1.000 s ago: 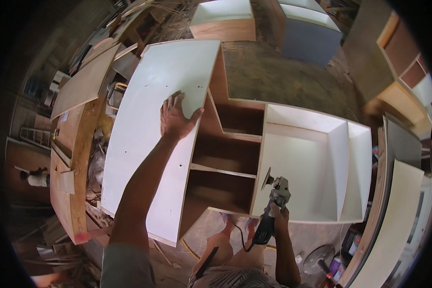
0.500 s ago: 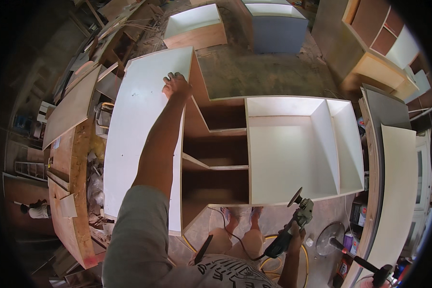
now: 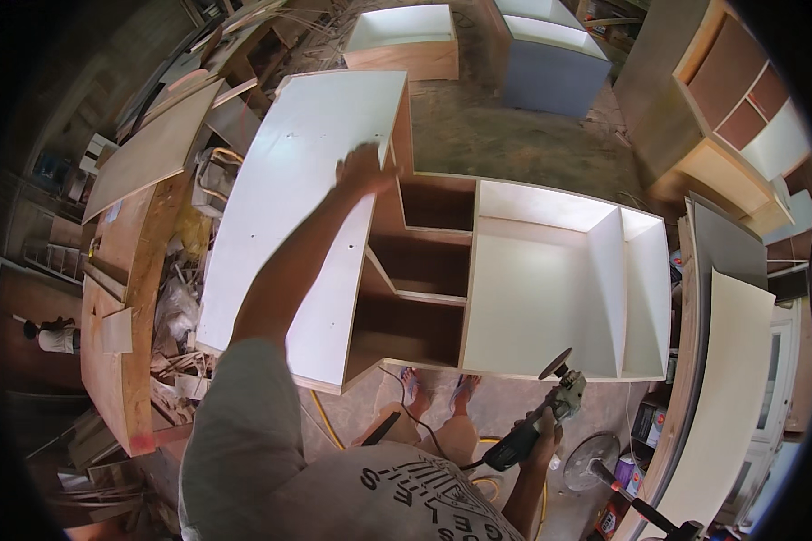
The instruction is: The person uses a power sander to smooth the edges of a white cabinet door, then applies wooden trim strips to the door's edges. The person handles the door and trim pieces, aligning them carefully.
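Note:
My left hand [image 3: 366, 169] lies over the right edge of a large white panel [image 3: 284, 207], which forms the side of a wooden cabinet. Its fingers look spread and slightly blurred, with nothing seen in them. In my right hand [image 3: 545, 436] is a dark green and grey angle grinder [image 3: 514, 444], its round disc [image 3: 555, 362] pointing up and away from me. The disc stays apart from the cabinet's near edge. To the right of the panel, the cabinet has brown shelves [image 3: 424, 263] and an open white-lined box section [image 3: 541, 288].
Wooden boards [image 3: 140, 180] and scraps lean at left. A pedestal fan [image 3: 592, 462] stands at lower right, beside leaning sheets [image 3: 717, 361]. A yellow hose [image 3: 327, 420] and a dark cord run near my feet. More cabinets [image 3: 555, 77] stand beyond; another person [image 3: 56, 335] is far left.
The view has shifted and turned slightly. My left hand has slid a little nearer me along the panel's edge. The grinder remains in my right hand, held much as before.

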Demonstrator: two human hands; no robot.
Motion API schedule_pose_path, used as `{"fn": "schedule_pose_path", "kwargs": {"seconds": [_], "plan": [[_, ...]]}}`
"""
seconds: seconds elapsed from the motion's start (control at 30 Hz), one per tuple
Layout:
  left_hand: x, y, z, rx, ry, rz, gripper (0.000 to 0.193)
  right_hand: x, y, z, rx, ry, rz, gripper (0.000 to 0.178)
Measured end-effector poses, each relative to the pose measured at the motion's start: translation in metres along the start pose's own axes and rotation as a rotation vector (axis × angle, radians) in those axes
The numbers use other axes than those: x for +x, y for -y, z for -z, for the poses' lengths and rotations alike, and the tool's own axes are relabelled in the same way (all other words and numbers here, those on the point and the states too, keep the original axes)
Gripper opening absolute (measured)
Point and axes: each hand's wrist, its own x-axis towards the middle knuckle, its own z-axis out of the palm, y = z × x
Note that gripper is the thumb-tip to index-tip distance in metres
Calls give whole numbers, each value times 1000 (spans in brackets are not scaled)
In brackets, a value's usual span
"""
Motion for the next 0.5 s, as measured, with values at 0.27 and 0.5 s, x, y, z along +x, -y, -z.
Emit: {"fn": "schedule_pose_path", "kwargs": {"seconds": [0.27,0.5], "plan": [[-152,10,-9,198,45,103,88,26,21,-7,-19,161,-5,37],[-151,1,-24,292,-48,133,80,35,40,-16,-89,274,16,36]]}}
